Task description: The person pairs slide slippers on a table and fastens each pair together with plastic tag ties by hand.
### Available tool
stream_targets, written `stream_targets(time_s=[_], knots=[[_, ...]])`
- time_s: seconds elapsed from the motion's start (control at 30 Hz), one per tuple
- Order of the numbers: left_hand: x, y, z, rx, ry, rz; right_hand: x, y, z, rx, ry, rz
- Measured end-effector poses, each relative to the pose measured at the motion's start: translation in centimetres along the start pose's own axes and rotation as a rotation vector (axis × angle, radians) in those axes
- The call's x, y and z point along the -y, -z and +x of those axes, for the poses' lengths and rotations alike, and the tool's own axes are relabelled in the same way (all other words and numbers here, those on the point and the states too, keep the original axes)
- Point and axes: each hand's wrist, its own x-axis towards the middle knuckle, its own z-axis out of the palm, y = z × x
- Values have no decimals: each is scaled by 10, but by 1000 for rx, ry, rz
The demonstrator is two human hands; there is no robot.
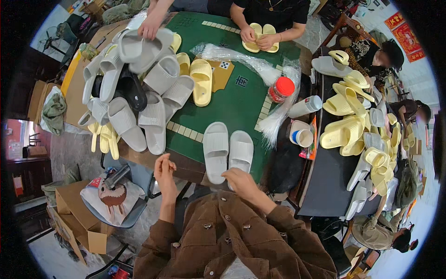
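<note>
A pair of grey slippers is set on the green-covered tabletop (236, 102), just beyond the right hand (244, 183) and ahead and to the right of the left hand (165, 174). Of the pair, the left grey slipper (216, 153) is pointed straight away from the body, its long axis nearly upright in the view, its toe at the far end and its heel at the near end. The right grey slipper (241, 152) is laid just beside it, its long axis turned slightly so that the toe is angled a little to the right. Both soles are laid flat, straps uppermost. The fingers of the right hand are bent together at the heel ends, where the right slipper's heel is partly covered; whether anything is clamped there cannot be told. The left hand is held apart from the slippers, near the tabletop's edge, with its fingers loosely curled and nothing held. Ahead of the left hand, a heap of grey slippers (124, 123) is piled. Well beyond the right hand, a pair of yellow slippers (273, 30) is handled by another person. To its right, a red-lidded jar (282, 89) and a white bottle (305, 107) are seen.
</note>
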Motion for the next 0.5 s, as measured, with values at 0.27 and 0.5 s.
stream_targets(time_s=[0.27,0.5], knots=[[11,6,-16,-2,14,119,-9,-3,-24,59,73,-153],[77,-16,-30,490,-40,635,-30,-26,-34,134,-6,-116]])
